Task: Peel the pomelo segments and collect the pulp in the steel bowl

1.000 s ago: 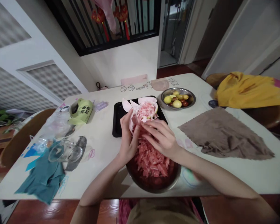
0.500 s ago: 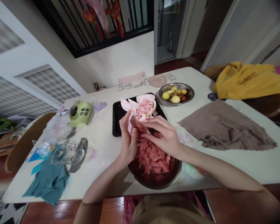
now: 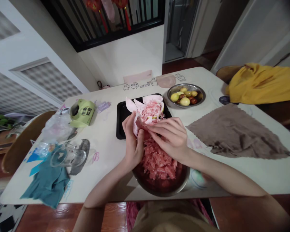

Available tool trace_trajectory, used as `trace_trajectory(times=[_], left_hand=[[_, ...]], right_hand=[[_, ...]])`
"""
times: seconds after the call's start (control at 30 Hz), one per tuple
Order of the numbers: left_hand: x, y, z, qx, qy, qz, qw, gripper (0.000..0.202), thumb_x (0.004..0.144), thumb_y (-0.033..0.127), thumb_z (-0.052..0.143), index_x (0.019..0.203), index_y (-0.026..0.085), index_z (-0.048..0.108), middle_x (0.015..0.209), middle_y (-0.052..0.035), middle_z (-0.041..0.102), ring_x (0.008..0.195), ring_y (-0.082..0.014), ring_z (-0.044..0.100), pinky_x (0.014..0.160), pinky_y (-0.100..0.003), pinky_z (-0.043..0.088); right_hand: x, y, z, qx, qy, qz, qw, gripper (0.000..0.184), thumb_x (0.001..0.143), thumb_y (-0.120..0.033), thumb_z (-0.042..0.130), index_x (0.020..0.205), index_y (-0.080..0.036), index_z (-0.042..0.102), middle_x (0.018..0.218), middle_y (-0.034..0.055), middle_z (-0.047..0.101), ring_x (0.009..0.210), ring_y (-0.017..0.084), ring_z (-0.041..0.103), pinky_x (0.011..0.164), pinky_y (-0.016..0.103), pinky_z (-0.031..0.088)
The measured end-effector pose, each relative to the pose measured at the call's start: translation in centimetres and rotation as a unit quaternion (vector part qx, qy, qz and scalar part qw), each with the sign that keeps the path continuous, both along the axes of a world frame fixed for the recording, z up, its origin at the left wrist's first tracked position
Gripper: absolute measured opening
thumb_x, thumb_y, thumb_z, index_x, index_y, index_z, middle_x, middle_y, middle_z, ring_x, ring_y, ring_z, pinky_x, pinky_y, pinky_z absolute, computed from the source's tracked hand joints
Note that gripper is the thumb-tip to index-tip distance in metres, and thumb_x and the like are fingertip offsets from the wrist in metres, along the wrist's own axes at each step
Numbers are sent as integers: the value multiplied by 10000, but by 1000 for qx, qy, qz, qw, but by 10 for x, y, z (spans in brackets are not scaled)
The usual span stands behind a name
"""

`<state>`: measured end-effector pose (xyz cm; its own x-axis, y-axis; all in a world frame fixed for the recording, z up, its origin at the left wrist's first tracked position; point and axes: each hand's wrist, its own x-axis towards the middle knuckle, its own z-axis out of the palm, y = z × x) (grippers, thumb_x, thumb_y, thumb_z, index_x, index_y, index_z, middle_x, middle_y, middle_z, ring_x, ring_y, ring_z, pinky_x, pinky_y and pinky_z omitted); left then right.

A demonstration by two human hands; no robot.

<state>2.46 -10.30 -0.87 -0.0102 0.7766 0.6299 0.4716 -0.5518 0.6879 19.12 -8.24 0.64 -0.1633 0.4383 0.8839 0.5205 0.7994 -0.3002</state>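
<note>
My left hand (image 3: 133,138) is wrapped round a pomelo piece (image 3: 136,124) with pale pink membrane on it. At the piece's right side, the fingers of my right hand (image 3: 172,137) are pinched together on its pink flesh or membrane; the fingertips partly hide which. Just below both hands, a metal bowl (image 3: 183,187) holds a heap of torn red pomelo flesh (image 3: 159,162). Behind them lies a black tray (image 3: 121,124) with thick pomelo peel (image 3: 152,99) and a pile of shredded membrane (image 3: 151,111).
A steel bowl of small fruit (image 3: 203,96) stands behind to the right, near a brown cloth (image 3: 239,133). On the left are a green paper container (image 3: 83,112), a plastic bag (image 3: 56,125), a clear glass jug (image 3: 69,156) and a teal cloth (image 3: 47,182).
My right hand's fingers have drawn closer together at the pomelo piece. The left hand keeps its hold. The whole view has shifted slightly.
</note>
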Motion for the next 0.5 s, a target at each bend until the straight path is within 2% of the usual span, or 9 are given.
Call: trace_trajectory(times=[0.37,0.5], left_hand=[[-3,9,-2,-20,-26,16,999,495,1081,375,412,1563,311,316,1574,-92,390,1504,-224,343,1275,-440,275],[-8,15,3,-35,-42,25,998,472,1079,422,402,1535,310,356,1588,-87,397,1508,-230,352,1273,-445,279]], right_hand=[[1,9,2,-72,53,39,995,65,909,-185,724,929,-245,743,872,-12,800,810,170,706,829,380,471],[11,34,-6,-133,28,-7,991,74,929,-232,698,865,-219,734,855,0,782,835,187,676,823,369,421]])
